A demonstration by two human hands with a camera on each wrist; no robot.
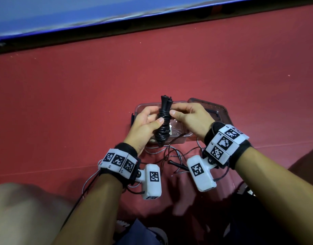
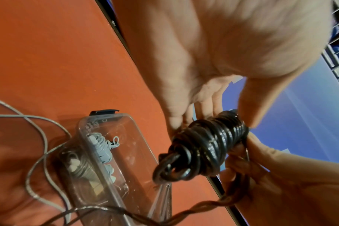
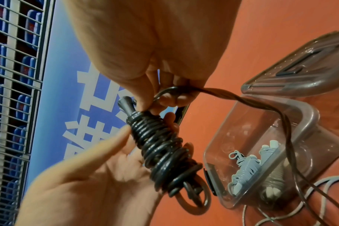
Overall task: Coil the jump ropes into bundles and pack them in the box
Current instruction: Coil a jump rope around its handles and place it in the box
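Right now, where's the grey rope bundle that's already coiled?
The grey bundle lies inside the clear box on the red floor, just beyond the black bundle held by both hands.

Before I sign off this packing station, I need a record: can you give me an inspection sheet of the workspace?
Surface: red floor.
Job's things: black rope bundle, almost wound, held above the clear box; grey bundle already inside; lid beside the box.
Clutter: nothing seen.
Hands: left hand grips the bundle; right hand pinches the rope's loose tail.
Cables: loose grey rope on the floor by the box.
Surroundings: blue banner ahead.
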